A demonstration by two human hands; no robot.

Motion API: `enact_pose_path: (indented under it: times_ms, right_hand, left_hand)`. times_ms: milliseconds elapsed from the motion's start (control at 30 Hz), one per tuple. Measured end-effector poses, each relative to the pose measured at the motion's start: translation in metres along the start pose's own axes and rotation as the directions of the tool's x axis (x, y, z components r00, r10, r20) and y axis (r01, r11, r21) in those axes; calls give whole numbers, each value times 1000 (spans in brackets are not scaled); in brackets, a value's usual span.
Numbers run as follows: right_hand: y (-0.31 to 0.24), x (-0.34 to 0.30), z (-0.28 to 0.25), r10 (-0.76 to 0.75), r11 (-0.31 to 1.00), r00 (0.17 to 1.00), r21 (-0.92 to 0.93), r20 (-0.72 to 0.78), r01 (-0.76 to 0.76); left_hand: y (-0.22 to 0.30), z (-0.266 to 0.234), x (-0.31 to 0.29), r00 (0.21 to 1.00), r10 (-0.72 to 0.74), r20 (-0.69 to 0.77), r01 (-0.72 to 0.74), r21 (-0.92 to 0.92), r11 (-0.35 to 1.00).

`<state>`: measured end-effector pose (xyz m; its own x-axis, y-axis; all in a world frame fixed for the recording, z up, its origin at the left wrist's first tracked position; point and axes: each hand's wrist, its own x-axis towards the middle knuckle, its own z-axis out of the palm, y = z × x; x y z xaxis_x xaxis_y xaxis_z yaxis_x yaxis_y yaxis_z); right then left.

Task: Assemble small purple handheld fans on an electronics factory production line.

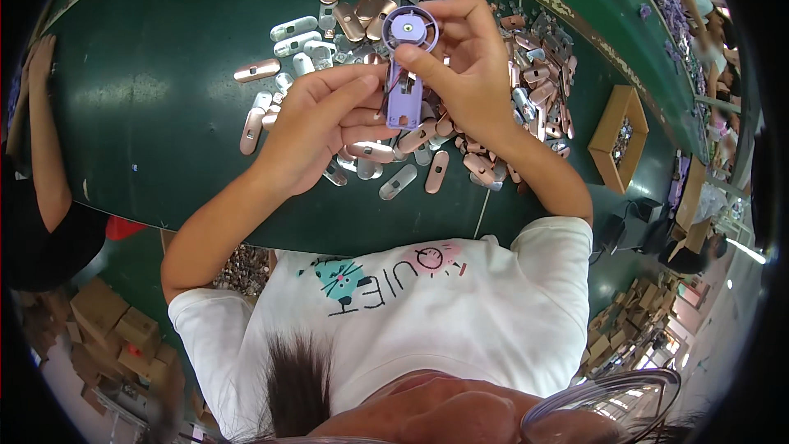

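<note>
Above the table I hold up a purple plastic handheld fan housing (404, 107), its round ring at the top and its long handle hanging down. A motor mount with a pale centre shows inside the ring, and dark thin wires run along the handle's opening. My right hand (475, 74) is closed round the ring and neck, thumb pressed on the front. My left hand (308, 127) is closed at the handle's left edge, with thumb and forefinger together by the wires and other fingertips partly behind the handle. Below lie many loose rose-gold and silver oblong covers (437, 173).
A cardboard box (612, 166) of small metal parts stands at the right. Another person's arm (49, 140) rests on the green table (181, 131) at the far left. Dark adapters (637, 226) with cables sit by the right edge. Stacked cartons (123, 321) stand on the floor.
</note>
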<state>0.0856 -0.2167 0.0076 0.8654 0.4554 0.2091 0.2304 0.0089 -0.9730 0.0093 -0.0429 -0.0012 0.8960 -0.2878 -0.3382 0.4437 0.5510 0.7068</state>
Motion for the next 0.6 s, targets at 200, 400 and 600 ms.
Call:
enact_pose_path:
  times_ms: [200, 400, 600]
  right_hand:
    - [4, -4, 3, -49, 996, 998, -76, 31, 52]
    - [6, -5, 7, -31, 999, 999, 23, -9, 31]
    - [7, -6, 4, 37, 994, 999, 108, -1, -36]
  left_hand:
    - [1, 6, -6, 1000, -14, 7, 14, -27, 1000]
    - [-1, 5, -6, 999, -16, 31, 15, 40, 999]
    - [0, 7, -4, 1000, 12, 4, -12, 95, 995]
